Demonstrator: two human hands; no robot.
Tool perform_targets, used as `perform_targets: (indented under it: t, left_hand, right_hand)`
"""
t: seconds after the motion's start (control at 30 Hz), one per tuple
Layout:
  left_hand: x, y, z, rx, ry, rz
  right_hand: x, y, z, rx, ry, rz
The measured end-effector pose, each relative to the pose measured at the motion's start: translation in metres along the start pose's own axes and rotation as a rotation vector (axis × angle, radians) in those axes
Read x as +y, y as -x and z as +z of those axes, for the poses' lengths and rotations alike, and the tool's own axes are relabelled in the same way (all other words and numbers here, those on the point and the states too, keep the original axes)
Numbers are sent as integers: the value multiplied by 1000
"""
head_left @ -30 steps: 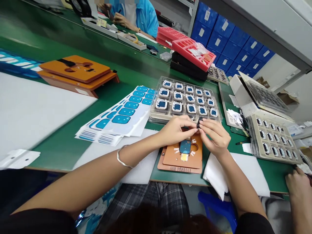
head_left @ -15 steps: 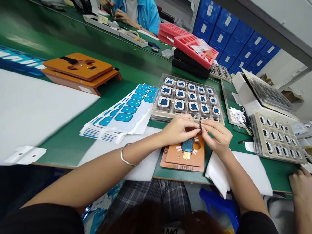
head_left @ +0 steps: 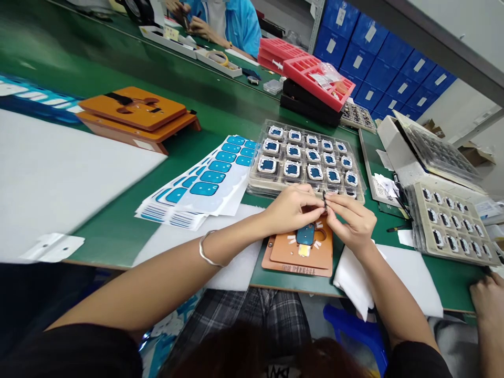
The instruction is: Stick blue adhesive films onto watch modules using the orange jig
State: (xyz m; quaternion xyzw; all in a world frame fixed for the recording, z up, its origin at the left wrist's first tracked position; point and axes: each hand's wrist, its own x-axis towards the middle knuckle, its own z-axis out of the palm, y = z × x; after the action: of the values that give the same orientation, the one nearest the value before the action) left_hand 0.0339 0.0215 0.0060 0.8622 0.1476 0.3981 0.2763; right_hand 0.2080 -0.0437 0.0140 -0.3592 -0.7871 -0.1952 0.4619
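Note:
Both my hands meet above an orange jig plate [head_left: 291, 257], pinching a small dark part [head_left: 325, 199] between them. My left hand [head_left: 297, 210] grips it from the left, fingers closed, and my right hand [head_left: 350, 218] from the right. The part is seen edge-on and too small to name more exactly. A blue rounded piece with a yellow tab [head_left: 304, 237] lies on the jig below my fingers. Just behind my hands stands a clear tray [head_left: 255, 181] of white-framed watch-like parts with blue faces.
Sheets of blue stickers [head_left: 210, 181] fan out left of the tray. A larger orange fixture [head_left: 136, 107] stands farther left. A second tray of parts [head_left: 452, 226] is at right, near another person's hand [head_left: 488, 294]. A white cloth [head_left: 352, 278] hangs over the table edge.
The whole view has shifted slightly. My hands stay together on the small dark part, with hardly any visible movement.

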Motion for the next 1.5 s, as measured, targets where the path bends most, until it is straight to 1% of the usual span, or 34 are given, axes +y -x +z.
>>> perform_targets:
  t: [0.23,0.4,0.53,0.77,0.9,1.03,1.1,1.17,1.2,1.27,1.37,1.5]
  left_hand:
    - [-1,0,0,-7,20,-4]
    - [-2,0,1,30,29,17]
    - [-1,0,1,46,62,-17]
    - [0,0,2,54,95,-38]
    - [1,0,2,60,122,-56]
    - [0,0,1,70,171,-75]
    - [-2,-1,0,86,208,-60]
    - [-4,-2,-1,104,242,-5]
    - [-5,-2,-1,114,253,30]
    - [-7,-3,-2,131,267,77]
    - [-9,-4,-3,138,289,79]
    - [-7,-3,-4,96,331,74]
  right_hand:
    - [-1,2,0,1,5,29]
    - [0,-1,-1,10,-7,39]
    - [2,-4,-5,33,1,70]
    - [11,-6,-14,72,-80,260]
    - [20,-2,-17,138,-139,376]
    - [30,2,-20,224,-243,533]
    - [32,3,-20,278,-329,625]
    - [32,3,-18,302,-421,714]
    - [31,3,-17,290,-460,745]
    - [27,2,-14,213,-515,761]
    - [18,0,-11,71,-590,708]
    - [11,-1,-10,-26,-669,679]
